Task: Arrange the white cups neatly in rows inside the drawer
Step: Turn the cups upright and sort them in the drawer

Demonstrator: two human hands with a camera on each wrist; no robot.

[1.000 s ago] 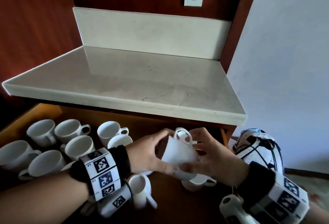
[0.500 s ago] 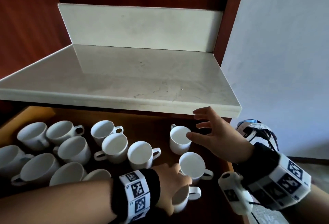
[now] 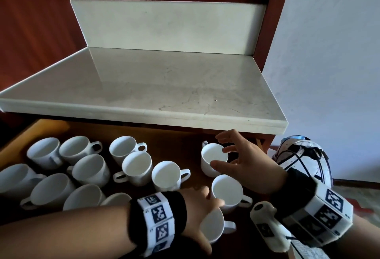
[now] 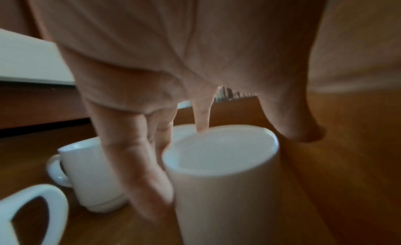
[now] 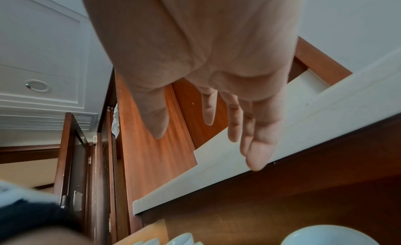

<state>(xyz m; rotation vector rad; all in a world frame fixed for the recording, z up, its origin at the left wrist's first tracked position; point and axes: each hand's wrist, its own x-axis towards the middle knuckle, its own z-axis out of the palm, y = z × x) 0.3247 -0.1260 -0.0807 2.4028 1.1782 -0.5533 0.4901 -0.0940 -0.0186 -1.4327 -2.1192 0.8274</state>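
Several white cups stand upright in the open wooden drawer [image 3: 176, 139], crowded on the left. My left hand [image 3: 205, 204] reaches down over the nearest cup [image 3: 214, 225]. In the left wrist view its fingers [image 4: 149, 176] run down one side of that cup [image 4: 228, 188], with the thumb close to the other side. My right hand [image 3: 223, 157] hovers spread over the back right cup [image 3: 212, 153], and its thumb tip touches the rim. A third cup [image 3: 227, 189] stands between those two. The right wrist view shows straight, empty fingers [image 5: 258, 146].
A pale stone countertop [image 3: 154, 86] overhangs the back of the drawer, close above my right fingers. A white device with black cables [image 3: 302, 160] sits to the right, outside the drawer. Bare drawer floor shows along the back and between the cup groups.
A second ago both hands held one tilted cup above the drawer. That cup now stands at the back right, my right hand has let go, and my left hand dropped to the nearest cup.
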